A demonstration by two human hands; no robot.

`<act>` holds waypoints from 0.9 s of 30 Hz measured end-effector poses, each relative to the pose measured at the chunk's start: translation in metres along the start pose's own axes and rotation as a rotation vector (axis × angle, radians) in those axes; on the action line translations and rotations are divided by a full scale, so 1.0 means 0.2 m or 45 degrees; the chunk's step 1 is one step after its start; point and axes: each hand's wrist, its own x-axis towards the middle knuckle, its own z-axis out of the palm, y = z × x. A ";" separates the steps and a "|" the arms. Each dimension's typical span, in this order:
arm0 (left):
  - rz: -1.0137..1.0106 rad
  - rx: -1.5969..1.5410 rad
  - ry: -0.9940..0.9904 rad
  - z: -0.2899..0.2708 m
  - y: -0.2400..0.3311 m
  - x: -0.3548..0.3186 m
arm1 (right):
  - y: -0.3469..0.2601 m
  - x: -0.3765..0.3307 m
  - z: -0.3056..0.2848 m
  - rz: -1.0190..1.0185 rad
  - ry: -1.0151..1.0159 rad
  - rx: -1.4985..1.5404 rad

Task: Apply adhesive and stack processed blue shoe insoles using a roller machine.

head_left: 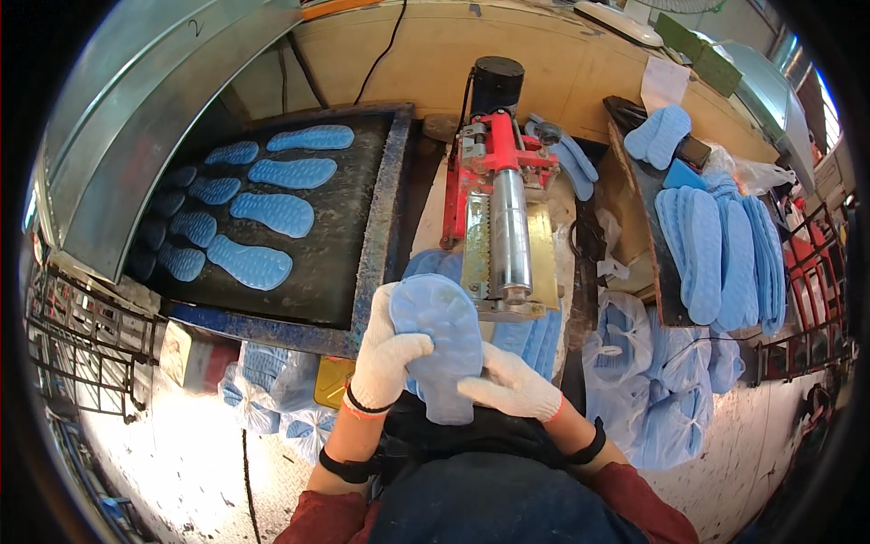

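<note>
In front of my body I hold a light-blue shoe sole (444, 340), its wide end up and its narrow end toward me. My left hand (381, 354), in a white knit glove, is closed round its left edge with the thumb across the top face. My right hand (515, 385), gloved the same way, grips the lower right edge. Just beyond the sole stands a red-framed machine (504, 140) with a shiny metal roller (510, 236). More blue soles (528, 340) lie under and beside the roller, partly hidden by my hands.
To the left, several blue soles (272, 211) lie in rows on a dark belt (331, 249) under a metal hood (154, 100). Stacked soles (702, 254) rest on a board at the right. Clear bags of soles (675, 426) stand below it; others (263, 376) sit beneath the belt.
</note>
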 end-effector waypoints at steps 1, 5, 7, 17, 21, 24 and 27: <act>-0.021 -0.018 0.017 0.02 0.02 -0.02 | -0.03 0.00 -0.01 0.096 0.003 -0.017; 0.195 -0.153 -0.208 -0.04 0.05 0.00 | -0.16 -0.14 -0.12 0.185 0.119 -0.070; 0.203 0.024 -0.044 -0.06 0.09 0.01 | -0.17 -0.25 -0.16 -0.104 0.440 0.172; 0.526 1.067 0.081 -0.11 0.03 0.12 | 0.10 -0.29 -0.44 -0.283 1.255 0.591; 0.693 1.570 0.216 -0.26 -0.05 0.29 | 0.30 -0.15 -0.50 -0.182 1.188 0.747; 0.606 1.707 0.342 -0.34 0.01 0.30 | 0.45 -0.03 -0.46 -0.094 1.135 0.050; 0.453 1.860 0.417 -0.38 -0.06 0.34 | 0.51 0.00 -0.41 0.106 1.204 -0.451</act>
